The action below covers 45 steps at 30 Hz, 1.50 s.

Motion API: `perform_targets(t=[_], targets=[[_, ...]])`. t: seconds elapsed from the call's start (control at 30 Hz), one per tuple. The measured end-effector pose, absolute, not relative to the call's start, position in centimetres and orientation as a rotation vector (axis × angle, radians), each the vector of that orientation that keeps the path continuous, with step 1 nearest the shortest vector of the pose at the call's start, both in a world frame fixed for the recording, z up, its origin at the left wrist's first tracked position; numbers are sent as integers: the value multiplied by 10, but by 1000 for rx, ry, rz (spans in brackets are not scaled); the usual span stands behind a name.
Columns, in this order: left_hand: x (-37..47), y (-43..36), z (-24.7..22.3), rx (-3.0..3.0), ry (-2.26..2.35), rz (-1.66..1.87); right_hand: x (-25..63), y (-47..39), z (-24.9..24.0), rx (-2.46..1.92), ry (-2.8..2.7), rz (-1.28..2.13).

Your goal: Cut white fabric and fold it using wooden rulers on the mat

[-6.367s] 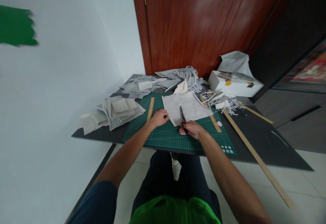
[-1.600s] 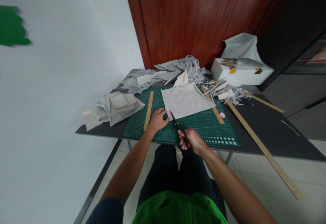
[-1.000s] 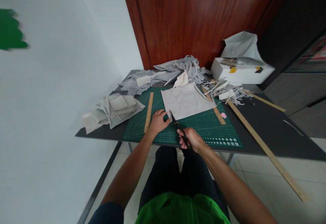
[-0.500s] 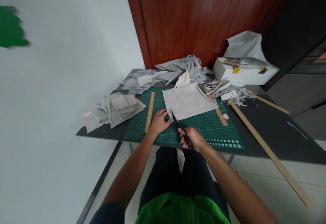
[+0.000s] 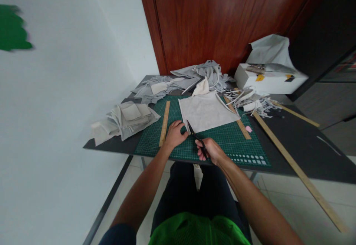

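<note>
The right hand is clamped on one pair of scissors; the left hand touches the cloth, pinch unclear. The blades, over its middle 6.4 seconds ago, now reach its near-left corner. On the mat, it partly hides one of four rulers.

Single head-worn view, facing forward and down, hands near, door farther off

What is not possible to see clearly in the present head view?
Head view:
Scissors: handles partly covered by the right grip.
Left grip: fingertips' contact with the white cloth, too small to tell.
Green wall patch: cut off by left edge.
Long wooden strip: near end blurred.
</note>
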<state>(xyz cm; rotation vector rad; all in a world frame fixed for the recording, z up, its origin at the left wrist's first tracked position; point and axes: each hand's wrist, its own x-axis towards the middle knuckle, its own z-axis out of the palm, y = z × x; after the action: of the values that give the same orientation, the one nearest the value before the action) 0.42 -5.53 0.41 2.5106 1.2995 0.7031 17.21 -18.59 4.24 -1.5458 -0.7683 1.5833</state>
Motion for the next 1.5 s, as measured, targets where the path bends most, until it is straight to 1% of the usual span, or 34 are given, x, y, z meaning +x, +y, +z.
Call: perform_targets(t=[0.4, 1.5], targets=[[4, -56, 5, 2502, 1306, 701, 168, -179, 52, -1568, -764, 1576], [5, -60, 8, 2522, 1283, 734, 167, -145, 45, -1579, -791, 1595]])
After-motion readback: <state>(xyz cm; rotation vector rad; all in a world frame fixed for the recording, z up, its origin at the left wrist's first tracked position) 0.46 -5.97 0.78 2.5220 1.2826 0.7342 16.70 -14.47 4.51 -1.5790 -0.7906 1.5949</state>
